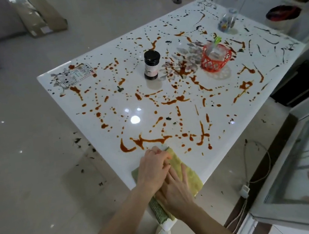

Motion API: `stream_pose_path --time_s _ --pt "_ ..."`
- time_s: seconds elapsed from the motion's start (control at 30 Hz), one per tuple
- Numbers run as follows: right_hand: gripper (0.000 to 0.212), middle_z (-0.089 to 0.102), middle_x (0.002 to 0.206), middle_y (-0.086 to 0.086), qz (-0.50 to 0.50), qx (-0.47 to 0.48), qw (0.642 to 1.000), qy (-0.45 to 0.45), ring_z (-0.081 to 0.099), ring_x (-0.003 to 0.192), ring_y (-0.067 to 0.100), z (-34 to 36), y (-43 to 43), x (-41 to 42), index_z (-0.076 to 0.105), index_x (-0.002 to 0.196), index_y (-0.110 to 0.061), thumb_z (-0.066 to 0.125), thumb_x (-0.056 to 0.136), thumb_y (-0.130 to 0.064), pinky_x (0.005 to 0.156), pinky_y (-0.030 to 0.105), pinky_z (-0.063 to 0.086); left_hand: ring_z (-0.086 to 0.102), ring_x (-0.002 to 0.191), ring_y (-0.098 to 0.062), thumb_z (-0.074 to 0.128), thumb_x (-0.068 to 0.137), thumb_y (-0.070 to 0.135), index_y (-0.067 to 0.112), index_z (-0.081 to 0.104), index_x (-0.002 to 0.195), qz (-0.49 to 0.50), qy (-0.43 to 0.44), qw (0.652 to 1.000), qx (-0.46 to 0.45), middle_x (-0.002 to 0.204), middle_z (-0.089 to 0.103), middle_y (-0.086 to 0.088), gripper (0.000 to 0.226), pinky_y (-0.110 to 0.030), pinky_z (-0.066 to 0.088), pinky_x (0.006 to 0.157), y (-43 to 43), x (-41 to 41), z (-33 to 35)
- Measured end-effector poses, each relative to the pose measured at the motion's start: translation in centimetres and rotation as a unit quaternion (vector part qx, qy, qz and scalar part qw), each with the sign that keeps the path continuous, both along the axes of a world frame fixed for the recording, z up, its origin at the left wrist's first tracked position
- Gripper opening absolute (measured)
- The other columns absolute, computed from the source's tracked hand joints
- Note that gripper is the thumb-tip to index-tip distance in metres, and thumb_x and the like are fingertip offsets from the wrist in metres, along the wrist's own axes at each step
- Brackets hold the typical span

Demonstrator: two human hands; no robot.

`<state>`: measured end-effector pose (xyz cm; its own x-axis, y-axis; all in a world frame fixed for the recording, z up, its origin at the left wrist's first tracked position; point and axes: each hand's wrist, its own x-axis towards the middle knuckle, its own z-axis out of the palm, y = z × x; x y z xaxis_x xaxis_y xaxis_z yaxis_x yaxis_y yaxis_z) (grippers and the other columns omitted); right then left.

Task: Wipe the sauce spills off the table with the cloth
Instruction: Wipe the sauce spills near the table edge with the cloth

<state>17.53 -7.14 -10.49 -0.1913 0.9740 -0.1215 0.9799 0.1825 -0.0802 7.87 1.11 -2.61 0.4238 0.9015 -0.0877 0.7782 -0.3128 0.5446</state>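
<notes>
Cloth: the green cloth (188, 175) lies on the near corner of the tabletop (189, 118). One end hangs over the near edge.
Long way: it runs near to far.
Sauce: the closest red sauce (149, 141) streak is just past the cloth's far end. More spots lie far and right.
Left grip (153, 168): flat, fingers straight, pressing the cloth's far part. It is closer to the sauce.
Right grip (175, 191): flat too, pressing the cloth and touching the left one.
Next: likely a push away, to the far side.

Print on the card (78, 74) unreadable; jar label (151, 70) seemingly blurred too.
</notes>
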Motion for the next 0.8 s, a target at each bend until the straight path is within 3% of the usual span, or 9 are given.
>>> stream_pose_path --time_s 0.17,0.3,0.5,0.67,0.73,0.8 --pt "0.058 0.052 0.144 0.002 0.015 -0.004 1.000 -0.007 0.030 0.144 0.023 0.3 0.4 0.1 0.050 0.142 -0.026 0.035 0.095 -0.057 0.112 0.061 0.014 0.046 0.098 -0.008 0.058 0.089 0.032 0.027 0.064 0.094 -0.009 0.024 1.000 -0.005 0.099 0.054 0.008 0.009 -0.024 0.038 0.091 0.6 0.3 -1.1" --pt "0.058 0.051 0.146 0.003 0.013 -0.008 1.000 -0.014 0.023 0.146 0.023 0.4 0.7 0.2 0.050 0.143 -0.025 0.037 0.096 -0.055 0.112 0.060 0.013 0.049 0.093 -0.008 0.054 0.092 0.030 0.025 0.063 0.095 -0.028 0.040 0.999 0.005 0.095 0.059 0.007 0.011 -0.025 0.039 0.090 1.1 0.5 -1.1" --pt "0.057 0.052 0.146 0.003 0.000 -0.002 1.000 0.004 0.027 0.145 0.022 0.9 1.0 -0.4 0.049 0.143 -0.023 0.038 0.096 -0.053 0.111 0.057 0.016 0.050 0.091 -0.011 0.043 0.097 0.027 0.020 0.054 0.098 -0.025 0.051 0.998 -0.002 0.097 0.056 0.003 0.013 -0.026 0.043 0.085 1.4 0.3 -1.0" --pt "0.056 0.038 0.155 -0.002 -0.014 0.006 0.998 0.064 0.035 0.145 0.019 1.2 0.9 -0.1 0.039 0.148 -0.026 0.041 0.098 -0.051 0.114 0.056 0.020 0.051 0.074 -0.007 0.048 0.094 0.031 0.021 0.047 0.097 0.100 0.029 0.994 0.028 0.082 0.055 0.006 0.011 -0.022 0.046 0.074 1.8 -1.3 -0.7" --pt "0.053 0.035 0.155 -0.002 -0.023 0.022 0.996 0.083 0.032 0.146 0.021 1.3 0.8 0.1 0.040 0.146 -0.029 0.044 0.098 -0.050 0.113 0.057 0.022 0.050 0.067 -0.009 0.055 0.091 0.033 0.022 0.051 0.095 0.151 0.033 0.986 0.062 0.073 0.055 0.008 0.012 -0.023 0.043 0.072 2.3 -2.5 -0.6" --pt "0.057 0.031 0.159 0.000 -0.022 0.022 0.996 0.081 0.025 0.149 0.026 1.3 0.8 -0.1 0.038 0.148 -0.033 0.046 0.095 -0.055 0.112 0.060 0.016 0.054 0.074 -0.010 0.058 0.090 0.028 0.023 0.061 0.101 0.165 0.043 0.983 0.068 0.079 0.063 0.007 0.012 -0.025 0.040 0.074 2.8 -3.5 -0.7"
